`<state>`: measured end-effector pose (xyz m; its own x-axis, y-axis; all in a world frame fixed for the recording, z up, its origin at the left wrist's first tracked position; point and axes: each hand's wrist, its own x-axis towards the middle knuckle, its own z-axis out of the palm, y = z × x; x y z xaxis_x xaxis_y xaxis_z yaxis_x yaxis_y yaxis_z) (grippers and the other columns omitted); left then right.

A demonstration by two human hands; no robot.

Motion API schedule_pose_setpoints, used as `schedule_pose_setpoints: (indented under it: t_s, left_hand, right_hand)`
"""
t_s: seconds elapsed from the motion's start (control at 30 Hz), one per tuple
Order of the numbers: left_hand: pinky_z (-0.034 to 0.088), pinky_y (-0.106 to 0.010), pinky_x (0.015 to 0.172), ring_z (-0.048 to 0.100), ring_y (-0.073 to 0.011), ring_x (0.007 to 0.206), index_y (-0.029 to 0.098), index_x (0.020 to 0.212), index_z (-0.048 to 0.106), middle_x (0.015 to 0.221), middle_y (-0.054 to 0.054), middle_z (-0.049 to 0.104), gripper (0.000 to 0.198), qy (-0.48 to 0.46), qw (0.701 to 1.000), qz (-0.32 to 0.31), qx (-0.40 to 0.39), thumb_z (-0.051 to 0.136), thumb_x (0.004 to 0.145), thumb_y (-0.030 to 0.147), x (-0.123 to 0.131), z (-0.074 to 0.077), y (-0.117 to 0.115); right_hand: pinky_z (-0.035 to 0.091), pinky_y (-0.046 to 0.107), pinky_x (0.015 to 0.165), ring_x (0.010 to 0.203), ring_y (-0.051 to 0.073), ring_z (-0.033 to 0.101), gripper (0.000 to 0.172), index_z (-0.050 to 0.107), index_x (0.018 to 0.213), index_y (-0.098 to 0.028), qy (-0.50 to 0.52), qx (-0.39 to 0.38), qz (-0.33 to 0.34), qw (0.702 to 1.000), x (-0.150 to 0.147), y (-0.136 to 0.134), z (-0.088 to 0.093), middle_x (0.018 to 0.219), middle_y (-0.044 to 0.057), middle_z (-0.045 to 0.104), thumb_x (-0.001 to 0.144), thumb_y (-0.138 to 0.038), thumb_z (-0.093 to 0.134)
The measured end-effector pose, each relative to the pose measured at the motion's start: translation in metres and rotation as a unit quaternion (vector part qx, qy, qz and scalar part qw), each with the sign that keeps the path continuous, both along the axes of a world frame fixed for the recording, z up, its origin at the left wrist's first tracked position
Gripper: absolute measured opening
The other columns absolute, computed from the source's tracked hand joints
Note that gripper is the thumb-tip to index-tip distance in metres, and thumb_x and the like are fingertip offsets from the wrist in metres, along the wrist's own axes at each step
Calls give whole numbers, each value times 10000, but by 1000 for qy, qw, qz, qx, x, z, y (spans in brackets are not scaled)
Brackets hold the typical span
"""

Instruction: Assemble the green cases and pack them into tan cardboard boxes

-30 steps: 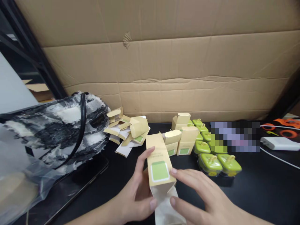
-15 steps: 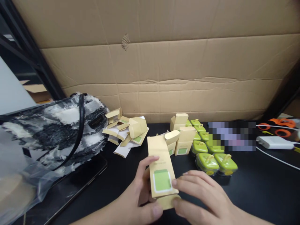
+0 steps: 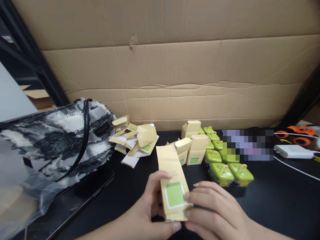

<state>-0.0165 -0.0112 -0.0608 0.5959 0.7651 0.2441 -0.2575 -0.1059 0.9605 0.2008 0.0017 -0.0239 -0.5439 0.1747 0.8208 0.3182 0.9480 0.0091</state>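
A tan cardboard box (image 3: 172,166) with a green window panel stands tilted in front of me, its long top flap raised. My left hand (image 3: 152,203) is wrapped round its left side, the index finger across the front and the thumb by the lower end. On the lower right edge, the fingers of my right hand (image 3: 212,203) grip the box at its bottom flap (image 3: 178,216). Beyond it are more tan boxes (image 3: 197,150) with raised flaps. Right of those, green-lidded small containers (image 3: 221,173) sit in rows, each with a looped knob.
Flattened and part-folded boxes (image 3: 135,140) lie heaped at left, beside a black-and-white shaggy bag (image 3: 62,140) with a black strap. A dark tablet-like slab (image 3: 82,196) and clear plastic lie nearer. At right are a white charger (image 3: 287,151), cables and orange-handled scissors (image 3: 300,133). Cardboard (image 3: 170,66) walls the back.
The box's bottom flap, which hung out toward me, is now folded in closer to the lower end. My left thumb has shifted slightly right and down.
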Motion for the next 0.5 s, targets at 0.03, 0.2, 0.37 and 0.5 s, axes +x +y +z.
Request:
schedule_pose_setpoints:
  t_s: [0.03,0.2,0.37,0.5]
  left_hand:
    - [492,-242,800,610,-130,989,455,1260,320,1161,20,543,599,5,1000,0,3,684,863,194,-1,0,0]
    - [490,-241,806,615,-113,941,460,1225,375,1141,31,550,487,57,998,-4,25,637,899,210,-3,6,-5]
    - [441,-454,964,578,-265,1158,473,1400,150,1278,-42,535,861,37,998,13,38,748,800,318,-1,9,-5]
    - [491,-402,901,638,-295,1060,335,1463,97,1173,-84,652,989,22,972,217,-85,773,747,423,-2,31,-4]
  right_hand:
    - [490,213,956,787,89,713,177,678,918,-154,2,-4,2,1000,0,-1,0,844,27,767,972,-240,534]
    - [515,174,897,757,92,708,296,694,926,-137,5,-4,40,999,-3,0,-6,764,22,744,1014,-169,414]
    - [551,147,807,696,101,713,375,680,860,-125,77,-2,65,995,-11,3,-7,671,28,709,1030,-175,350]
    - [393,163,1054,809,65,711,266,674,1009,-142,7,28,64,998,-10,3,-7,867,-13,771,1020,-189,412]
